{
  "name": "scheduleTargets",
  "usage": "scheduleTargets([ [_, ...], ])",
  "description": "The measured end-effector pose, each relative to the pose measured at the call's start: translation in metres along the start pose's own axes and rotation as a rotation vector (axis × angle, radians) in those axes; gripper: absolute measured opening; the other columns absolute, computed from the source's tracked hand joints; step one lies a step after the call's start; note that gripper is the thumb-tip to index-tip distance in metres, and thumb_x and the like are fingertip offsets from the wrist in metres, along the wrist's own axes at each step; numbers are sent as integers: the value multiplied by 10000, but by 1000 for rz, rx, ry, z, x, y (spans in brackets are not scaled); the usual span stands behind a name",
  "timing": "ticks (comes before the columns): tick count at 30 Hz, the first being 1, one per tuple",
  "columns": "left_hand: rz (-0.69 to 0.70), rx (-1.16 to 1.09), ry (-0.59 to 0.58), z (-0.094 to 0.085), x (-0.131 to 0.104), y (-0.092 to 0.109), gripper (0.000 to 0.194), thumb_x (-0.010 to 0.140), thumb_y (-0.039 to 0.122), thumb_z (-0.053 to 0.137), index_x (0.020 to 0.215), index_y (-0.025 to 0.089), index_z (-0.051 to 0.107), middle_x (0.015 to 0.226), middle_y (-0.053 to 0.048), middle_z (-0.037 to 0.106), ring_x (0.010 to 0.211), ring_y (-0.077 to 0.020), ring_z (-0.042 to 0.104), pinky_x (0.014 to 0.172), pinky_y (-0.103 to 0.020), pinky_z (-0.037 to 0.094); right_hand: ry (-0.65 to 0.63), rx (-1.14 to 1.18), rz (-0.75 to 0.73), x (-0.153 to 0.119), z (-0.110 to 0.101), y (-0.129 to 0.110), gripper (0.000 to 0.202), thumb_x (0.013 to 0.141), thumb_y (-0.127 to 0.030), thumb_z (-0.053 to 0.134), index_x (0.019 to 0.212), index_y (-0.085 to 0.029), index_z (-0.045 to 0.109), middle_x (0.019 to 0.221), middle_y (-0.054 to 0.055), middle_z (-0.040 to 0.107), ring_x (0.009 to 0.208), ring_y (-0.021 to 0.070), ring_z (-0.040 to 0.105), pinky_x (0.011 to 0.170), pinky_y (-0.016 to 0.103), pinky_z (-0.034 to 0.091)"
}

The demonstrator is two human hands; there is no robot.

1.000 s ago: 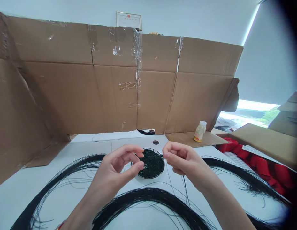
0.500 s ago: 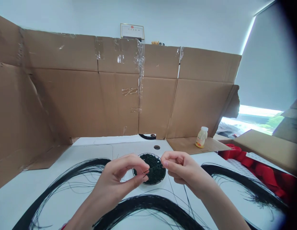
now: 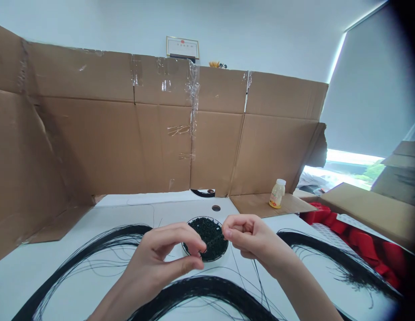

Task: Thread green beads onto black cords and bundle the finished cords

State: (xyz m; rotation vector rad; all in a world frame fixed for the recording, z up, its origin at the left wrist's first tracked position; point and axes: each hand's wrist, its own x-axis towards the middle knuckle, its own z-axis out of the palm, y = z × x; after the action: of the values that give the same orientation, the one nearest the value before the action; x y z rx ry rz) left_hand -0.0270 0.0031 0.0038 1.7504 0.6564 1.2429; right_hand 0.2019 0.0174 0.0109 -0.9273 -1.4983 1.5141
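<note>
A round clear dish full of small dark green or black pieces stands on the white table. My left hand is in front of its left side, thumb and forefinger curved close together around something small that I cannot make out. At the dish's right side is my right hand, its thumb and fingers pinched together; whatever they hold is too small to name. A thick bundle of black strands curves across the table below the hands, with thin loose strands around it.
More black strand bundles lie at the left and right. A cardboard screen stands behind. At the right are a small bottle and a box with red material.
The view has shifted slightly, so the scene sits a little lower and further left. The left thumb and forefinger have moved slightly, and the small dark item between them shows less.
</note>
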Motion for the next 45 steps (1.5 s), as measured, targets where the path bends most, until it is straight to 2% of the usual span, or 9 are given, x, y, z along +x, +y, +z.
scheduleTargets([
  [9,27,52,-24,-3,1,-4,142,825,154,812,811,294,833,764,-3,758,721,-147,665,686,-239,526,-17,-12,-15,1,-2,1,439,674,-458,904,681,-164,578,535,-113,234,506,46,118,466,237,65],
  [15,59,22,-143,-9,1,-7,306,811,66,799,969,328,818,823,24,769,764,-141,682,748,-249,555,-51,-2,6,7,-5,6,449,645,-470,911,671,-172,576,499,-124,215,486,45,114,449,237,61],
  [20,67,39,-183,-10,1,-8,279,862,65,755,912,329,829,829,31,759,756,-119,676,737,-229,538,-81,-3,25,8,-4,9,443,654,-501,897,698,-169,607,506,-124,222,490,50,119,451,241,72],
  [26,-16,32,-232,-8,4,-12,172,865,118,762,845,272,834,800,4,739,751,-132,657,729,-240,522,-43,-64,-7,8,-5,11,384,698,-455,884,729,-166,633,529,-112,254,500,56,143,468,254,78],
  [30,-105,123,-259,-10,9,-17,134,879,159,745,792,231,815,795,-6,728,773,-138,642,750,-244,506,-14,-127,-43,7,-3,10,341,743,-414,864,737,-159,639,561,-92,295,526,64,172,498,264,91],
  [36,-186,101,-286,-16,12,-28,112,896,236,734,818,214,812,981,-48,761,903,-177,676,827,-283,524,-39,-187,-51,4,3,9,333,754,-408,858,734,-149,650,553,-89,275,543,75,175,515,272,105],
  [42,-246,19,-266,-15,12,-26,26,860,218,768,877,221,788,869,-17,790,877,-180,714,840,-296,538,-43,-204,-45,7,3,10,335,772,-419,848,748,-149,652,564,-80,305,554,78,190,514,268,114],
  [45,-301,-6,-234,-13,12,-24,206,826,168,787,1012,246,748,815,20,802,876,-169,724,851,-286,532,-48,-205,-30,7,3,11,331,776,-426,843,763,-150,660,562,-81,303,547,78,188,507,266,109],
])
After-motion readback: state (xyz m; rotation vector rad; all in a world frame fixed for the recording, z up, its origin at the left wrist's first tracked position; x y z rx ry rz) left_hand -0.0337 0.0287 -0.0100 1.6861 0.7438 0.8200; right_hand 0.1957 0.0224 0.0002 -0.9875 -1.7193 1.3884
